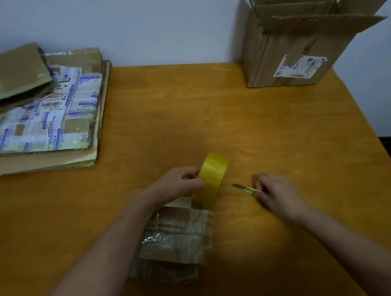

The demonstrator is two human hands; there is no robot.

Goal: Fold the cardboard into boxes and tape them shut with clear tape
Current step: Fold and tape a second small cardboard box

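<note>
Yellow tape roll (214, 173) stands on edge above the small box (175, 241), pinched by the left hand (176, 186); right of the box, the right hand (278, 195) curls around a cutter (243, 188).

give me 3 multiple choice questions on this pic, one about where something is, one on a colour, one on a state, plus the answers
1. Where is the cutter?
A. on the floor
B. in the right hand, right of the tape roll
C. on a chair

2. What colour does the tape roll look?
A. blue
B. white
C. yellow

3. The tall box's top flaps are:
A. open
B. taped shut
C. cut off

Answers:
1 B, the right hand's fingers curl on its handle, beside the roll that the left hand holds.
2 C, its band shows yellow.
3 A, the flaps stand up and out, with no tape across the top.
</note>
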